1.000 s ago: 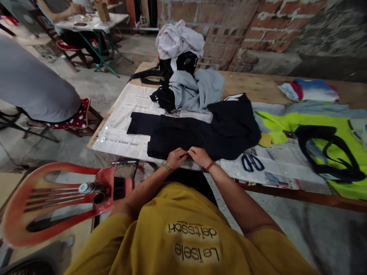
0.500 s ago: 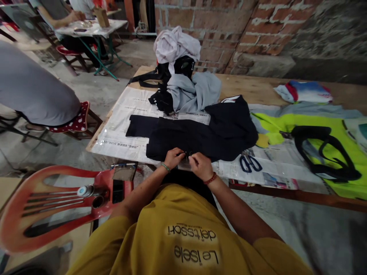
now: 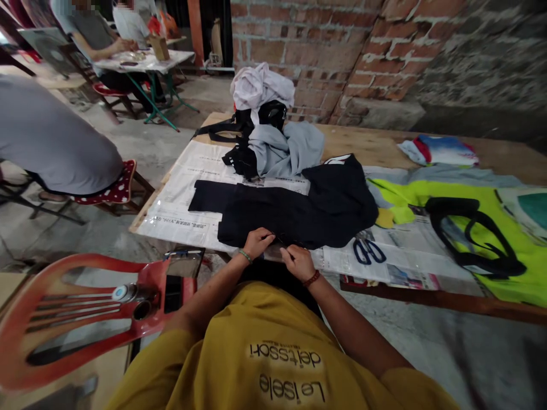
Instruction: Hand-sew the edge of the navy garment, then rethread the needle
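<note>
A dark navy garment [image 3: 265, 208] lies spread on the newspaper near the table's front edge. At its near edge my left hand [image 3: 256, 244] has thumb and fingers pinched together on the cloth. Just to the right and a little closer to my body, my right hand [image 3: 300, 263] is closed in a pinch; whatever is between its fingertips is too small to make out. A faint thin line shows between the two hands. Dark blue-handled scissors [image 3: 369, 251] rest on the newspaper to the right of the garment.
Grey cloth [image 3: 294, 149] and a white cloth [image 3: 261, 86] are heaped at the back. A neon-yellow garment [image 3: 482, 228] with a black loop [image 3: 513, 265] covers the right side. A red plastic chair [image 3: 81, 267] stands left, holding a bottle. People sit at the left.
My right hand has drawn slightly toward my body, away from my left fingertips. My left hand stays at the cloth's edge. The whole view has tilted up a little.
</note>
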`<state>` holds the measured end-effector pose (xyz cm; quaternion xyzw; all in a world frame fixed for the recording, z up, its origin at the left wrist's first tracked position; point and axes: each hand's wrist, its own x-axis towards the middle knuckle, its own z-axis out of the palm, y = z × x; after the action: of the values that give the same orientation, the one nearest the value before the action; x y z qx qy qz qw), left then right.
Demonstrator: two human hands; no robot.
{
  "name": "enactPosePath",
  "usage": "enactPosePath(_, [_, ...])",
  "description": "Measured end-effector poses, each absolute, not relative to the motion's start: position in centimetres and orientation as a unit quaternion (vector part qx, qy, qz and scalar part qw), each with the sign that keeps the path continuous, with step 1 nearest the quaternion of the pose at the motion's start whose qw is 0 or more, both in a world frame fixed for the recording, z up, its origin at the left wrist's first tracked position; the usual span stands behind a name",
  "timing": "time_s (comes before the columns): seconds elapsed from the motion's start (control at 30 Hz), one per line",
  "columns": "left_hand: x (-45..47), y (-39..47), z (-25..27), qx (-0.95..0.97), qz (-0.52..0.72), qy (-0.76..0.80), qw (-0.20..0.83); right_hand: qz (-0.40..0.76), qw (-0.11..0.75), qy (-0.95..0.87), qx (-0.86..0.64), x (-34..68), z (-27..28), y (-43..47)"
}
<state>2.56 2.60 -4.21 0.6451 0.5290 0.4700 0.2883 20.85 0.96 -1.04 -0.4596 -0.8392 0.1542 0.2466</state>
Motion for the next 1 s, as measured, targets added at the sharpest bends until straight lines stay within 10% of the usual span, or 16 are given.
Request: enactPosePath(1.0, [3.1,1.9,-4.4,0.739,0.389,0.505,0.218,0.297,0.156,-0.762,-0.555,19.2,-0.2,2.2])
